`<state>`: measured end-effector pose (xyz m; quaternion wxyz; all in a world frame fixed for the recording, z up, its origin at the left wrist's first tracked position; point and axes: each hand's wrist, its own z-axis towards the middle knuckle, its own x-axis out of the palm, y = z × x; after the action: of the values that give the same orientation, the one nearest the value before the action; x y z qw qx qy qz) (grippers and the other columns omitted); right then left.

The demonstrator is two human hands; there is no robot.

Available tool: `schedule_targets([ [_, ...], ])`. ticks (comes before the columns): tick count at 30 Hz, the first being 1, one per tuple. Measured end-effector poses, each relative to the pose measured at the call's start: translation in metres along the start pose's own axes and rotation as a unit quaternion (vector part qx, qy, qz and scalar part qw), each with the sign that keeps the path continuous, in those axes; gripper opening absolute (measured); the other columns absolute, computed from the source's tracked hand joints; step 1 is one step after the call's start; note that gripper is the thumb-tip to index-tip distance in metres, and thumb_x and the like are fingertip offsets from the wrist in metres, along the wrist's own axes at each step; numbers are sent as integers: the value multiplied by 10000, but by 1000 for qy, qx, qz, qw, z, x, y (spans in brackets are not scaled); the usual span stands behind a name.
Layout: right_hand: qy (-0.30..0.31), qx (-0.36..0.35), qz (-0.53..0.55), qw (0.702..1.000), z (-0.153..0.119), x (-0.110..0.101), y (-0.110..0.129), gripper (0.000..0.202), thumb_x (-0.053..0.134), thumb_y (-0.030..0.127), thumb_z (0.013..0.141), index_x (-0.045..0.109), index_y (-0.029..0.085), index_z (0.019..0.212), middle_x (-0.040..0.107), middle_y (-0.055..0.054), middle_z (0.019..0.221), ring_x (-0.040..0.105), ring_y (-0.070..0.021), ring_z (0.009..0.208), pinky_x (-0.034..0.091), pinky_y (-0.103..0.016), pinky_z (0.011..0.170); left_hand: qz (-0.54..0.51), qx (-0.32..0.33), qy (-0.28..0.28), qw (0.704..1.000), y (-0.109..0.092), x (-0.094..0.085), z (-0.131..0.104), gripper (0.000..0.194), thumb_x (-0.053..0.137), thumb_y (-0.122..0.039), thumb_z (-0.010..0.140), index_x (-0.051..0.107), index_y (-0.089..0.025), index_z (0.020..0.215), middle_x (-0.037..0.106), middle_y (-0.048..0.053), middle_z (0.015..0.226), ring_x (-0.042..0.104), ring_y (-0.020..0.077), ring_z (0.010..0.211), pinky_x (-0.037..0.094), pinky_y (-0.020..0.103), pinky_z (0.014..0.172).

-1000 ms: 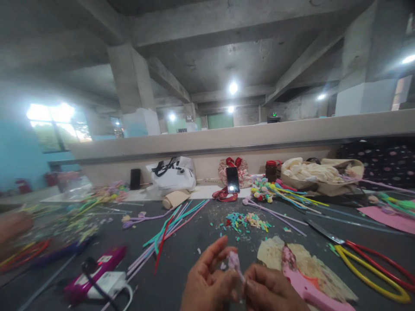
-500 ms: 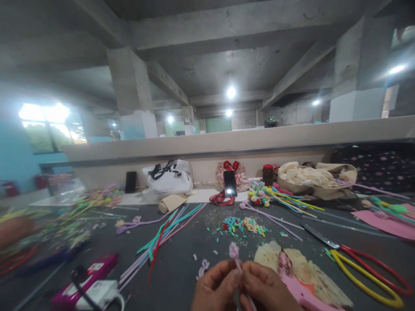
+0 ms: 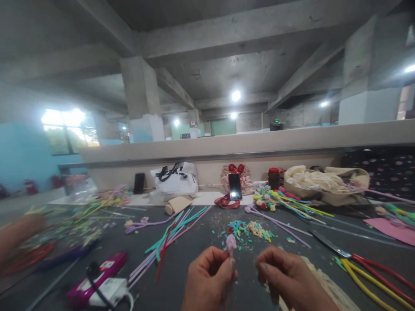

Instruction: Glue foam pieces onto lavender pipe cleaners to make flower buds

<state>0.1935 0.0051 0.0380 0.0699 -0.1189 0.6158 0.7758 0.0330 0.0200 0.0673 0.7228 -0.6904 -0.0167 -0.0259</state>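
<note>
My left hand (image 3: 207, 276) pinches a lilac pipe-cleaner stem, its small fuzzy bud (image 3: 231, 242) standing upright above the thumb and forefinger. To the right, apart from the stem, is my right hand (image 3: 288, 276), slightly blurred. Its fingers are curled in and the thumb lies close to the forefinger; whatever may be between them is hidden. Beneath and beside that hand lies a pale, stained sheet (image 3: 327, 280). Beyond the bud, small cut pipe-cleaner pieces (image 3: 249, 229) form a loose pile.
Long scissors (image 3: 353, 259) lie at the right. Loose pipe cleaners (image 3: 175, 237) spread at the left, behind a purple power strip (image 3: 100, 276) with a white charger. A phone (image 3: 235, 186) leans at the back near finished stems (image 3: 269, 198). Another person's hand (image 3: 24, 233) is at far left.
My right hand has let go of the stem and moved right, now covering where a pink glue gun was visible. My left hand keeps the stem. The view has shifted slightly.
</note>
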Motion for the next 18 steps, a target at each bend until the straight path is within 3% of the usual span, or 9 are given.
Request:
schedule_targets([
  [6, -75, -30, 34, 996, 4, 2, 29, 185, 552, 327, 684, 569, 145, 660, 452, 62, 462, 429, -62, 368, 333, -158, 358, 37, 39, 24, 998, 4, 9, -8, 135, 554, -236, 584, 463, -188, 497, 490, -58, 376, 323, 51, 323, 267, 181, 392],
  [11, -92, -57, 25, 994, 6, 9, 21, 212, 543, 346, 705, 576, 142, 658, 491, 43, 496, 445, -70, 382, 369, -178, 379, 106, 76, 11, 991, 15, 8, -3, 133, 563, -264, 578, 496, -187, 494, 475, -53, 391, 355, 71, 370, 262, 182, 399],
  [18, -99, -38, 4, 994, 7, 11, 12, 250, 542, 373, 710, 569, 138, 631, 471, 49, 467, 431, -65, 363, 335, -163, 347, 217, 149, -22, 965, 23, 10, -4, 144, 579, -277, 590, 538, -183, 488, 460, -49, 404, 378, 86, 417, 299, 182, 441],
])
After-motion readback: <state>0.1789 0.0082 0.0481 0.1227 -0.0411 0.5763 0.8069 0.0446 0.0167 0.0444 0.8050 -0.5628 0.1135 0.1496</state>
